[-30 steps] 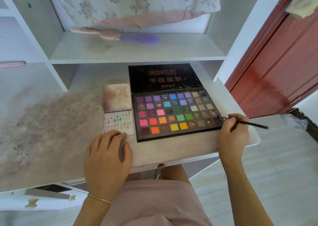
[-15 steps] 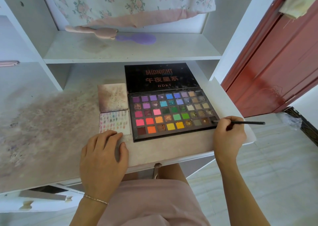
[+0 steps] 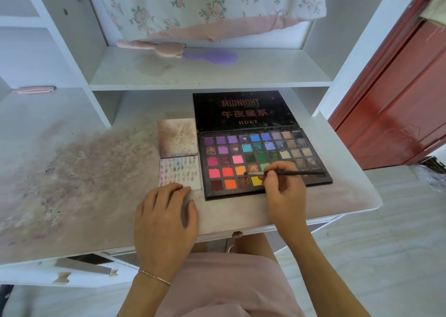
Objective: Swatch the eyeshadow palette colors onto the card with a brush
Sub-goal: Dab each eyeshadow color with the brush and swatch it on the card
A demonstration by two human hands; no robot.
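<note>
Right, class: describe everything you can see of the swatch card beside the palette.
The swatch card is a small white, paper-like rectangle lying flat on the stained desk, just left of the open eyeshadow palette and below a brownish speckled square. Rows of small pastel smudges cover most of it; its lower right corner looks bare. The left hand rests fingertips on its bottom edge.

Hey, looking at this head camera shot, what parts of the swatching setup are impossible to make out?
- Palette pans under the right hand: hidden by it.
- Brush tip: too small and blurred to tell whether it touches a pan.
- Card near edge: covered by the left hand fingertips.
- Swatch colours: too small.
</note>
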